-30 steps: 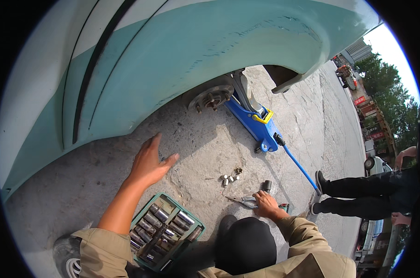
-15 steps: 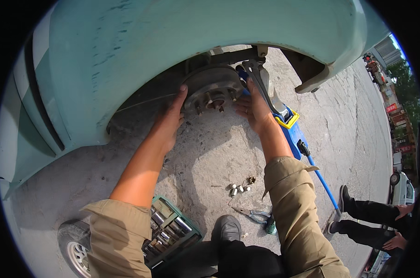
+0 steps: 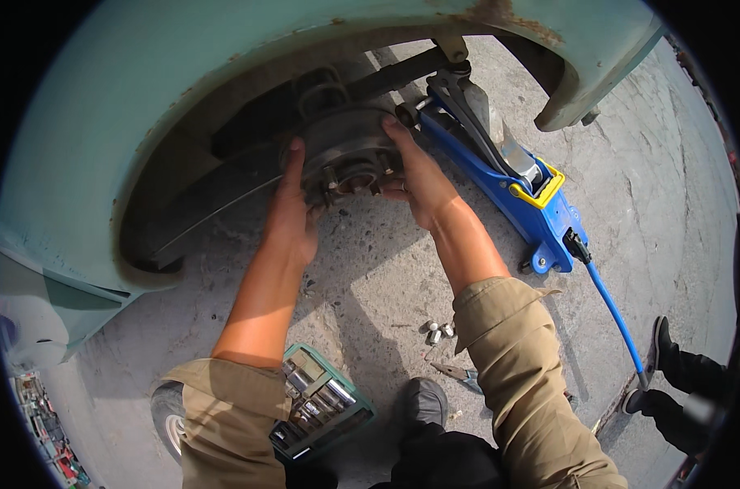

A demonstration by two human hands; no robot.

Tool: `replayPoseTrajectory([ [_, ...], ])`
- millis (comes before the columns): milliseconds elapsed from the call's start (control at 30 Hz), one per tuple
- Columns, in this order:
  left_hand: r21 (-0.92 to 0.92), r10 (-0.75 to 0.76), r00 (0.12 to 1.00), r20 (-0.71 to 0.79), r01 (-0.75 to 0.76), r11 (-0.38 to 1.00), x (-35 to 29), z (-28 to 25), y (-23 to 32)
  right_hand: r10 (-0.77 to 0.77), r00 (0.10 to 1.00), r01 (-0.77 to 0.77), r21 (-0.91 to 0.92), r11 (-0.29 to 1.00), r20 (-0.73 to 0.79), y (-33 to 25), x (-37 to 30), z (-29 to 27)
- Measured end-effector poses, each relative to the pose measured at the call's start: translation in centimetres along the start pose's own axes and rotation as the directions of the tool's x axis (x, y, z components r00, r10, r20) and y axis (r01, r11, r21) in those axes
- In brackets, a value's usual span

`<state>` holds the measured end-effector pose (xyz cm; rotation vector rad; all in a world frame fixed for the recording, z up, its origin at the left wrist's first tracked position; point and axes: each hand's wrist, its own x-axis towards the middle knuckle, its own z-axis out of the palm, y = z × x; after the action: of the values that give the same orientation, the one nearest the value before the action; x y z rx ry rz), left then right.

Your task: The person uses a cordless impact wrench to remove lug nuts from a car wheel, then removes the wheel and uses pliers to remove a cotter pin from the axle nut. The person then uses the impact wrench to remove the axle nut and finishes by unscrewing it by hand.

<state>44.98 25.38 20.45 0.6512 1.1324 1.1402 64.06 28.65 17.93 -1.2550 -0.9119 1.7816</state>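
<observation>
The dark brake disc (image 3: 345, 145), with wheel studs around its centre hub (image 3: 357, 181), sits inside the wheel arch of a pale green vehicle (image 3: 84, 155). My left hand (image 3: 293, 204) is closed on its left side, thumb up against the rim and fingers partly hidden beneath. On the opposite side my right hand (image 3: 419, 181) grips the edge, its thumb on top and fingertips curled under near the studs. Behind the disc, suspension parts (image 3: 321, 91) lie in shadow.
A blue floor jack (image 3: 500, 191) with a yellow handle stands right of the disc under the vehicle. On the ground are lug nuts (image 3: 439, 331), pliers (image 3: 458, 373), an open socket set (image 3: 325, 403) and a wheel (image 3: 167, 411). Another person's legs (image 3: 680, 367) are at right.
My view has moved closer to the wheel arch. My right hand, looser beside the disc before, now holds its edge; my left hand has come further around its side.
</observation>
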Motion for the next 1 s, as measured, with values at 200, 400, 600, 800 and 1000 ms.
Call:
replayPoseTrajectory([
  [200, 0.044, 0.026, 0.999, -0.033, -0.025, 0.999, -0.1, 0.3, 0.0, -0.052, 0.999, 0.052, 0.026, 0.998, 0.012, 0.0, 0.4, -0.3],
  [400, 0.023, -0.015, 0.999, -0.05, 0.016, 1.0, 0.1, -1.2, -0.6, -0.072, 0.993, 0.075, 0.028, 0.997, -0.093, 1.2, -0.9, 0.3],
  [600, 0.014, -0.026, 1.0, 0.008, 0.026, 1.0, 0.5, -5.0, 0.4, -0.123, 0.99, 0.12, -0.046, 0.992, -0.065, 7.5, -7.8, -4.7],
  [800, 0.517, 0.096, 0.995, -0.003, -0.081, 0.852, -3.0, -8.1, -0.7, 0.17, 0.967, -0.25, -0.572, 0.781, -0.191, 19.8, -23.8, -8.7],
  [1000, 0.902, -0.081, 0.996, 0.032, 0.006, 0.432, -9.2, -20.6, -2.7, -0.136, 0.932, -0.254, -0.872, 0.419, -0.337, 22.3, -27.1, -12.5],
])
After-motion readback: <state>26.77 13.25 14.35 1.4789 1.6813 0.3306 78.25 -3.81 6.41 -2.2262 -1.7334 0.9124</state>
